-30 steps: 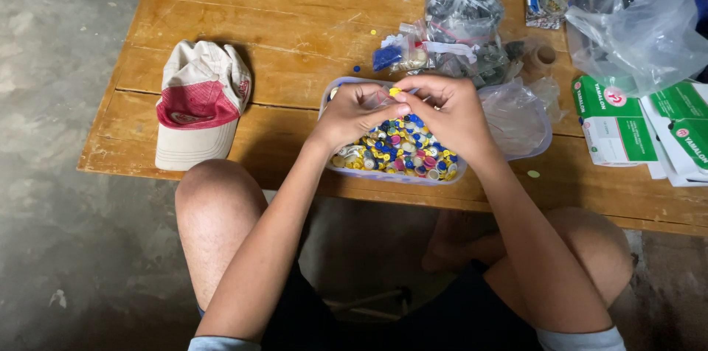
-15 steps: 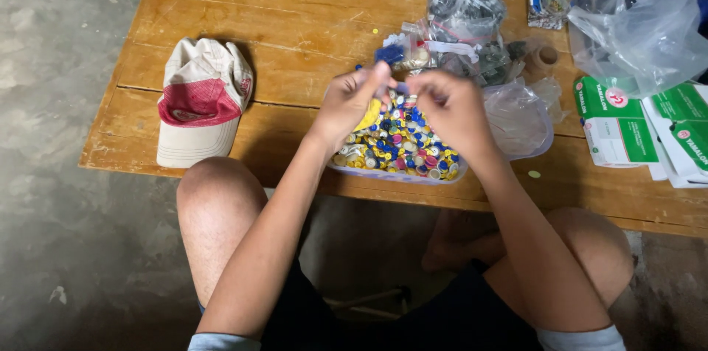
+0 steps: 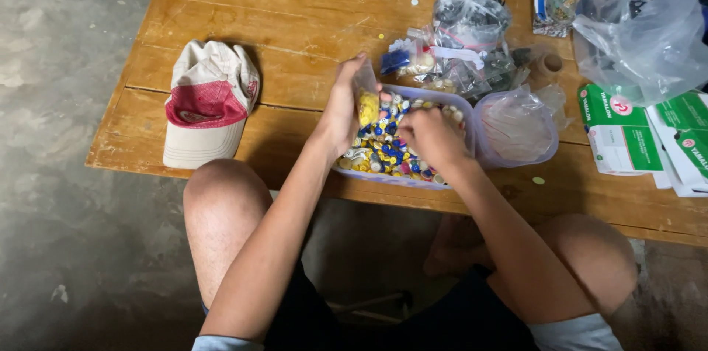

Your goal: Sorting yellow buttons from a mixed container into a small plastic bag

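Note:
My left hand (image 3: 344,109) holds up a small clear plastic bag (image 3: 366,96) with yellow pieces inside, just above the near-left part of a clear plastic tub (image 3: 466,116). The tub sits near the front edge of a wooden table (image 3: 295,12) and is full of small coloured pieces (image 3: 383,152), yellow, blue and white. My right hand (image 3: 431,137) reaches down into those pieces with its fingers curled; what it grips is hidden.
A white and red cap (image 3: 209,102) lies at the table's left. A round clear lid (image 3: 518,127) sits right of the tub. Clear bags of small parts (image 3: 470,26) lie behind it, a large clear bag (image 3: 640,19) and green-and-white boxes (image 3: 625,130) at the right.
My left hand has lifted the small bag upright. My right hand has left the bag and dropped into the tub of coloured pieces.

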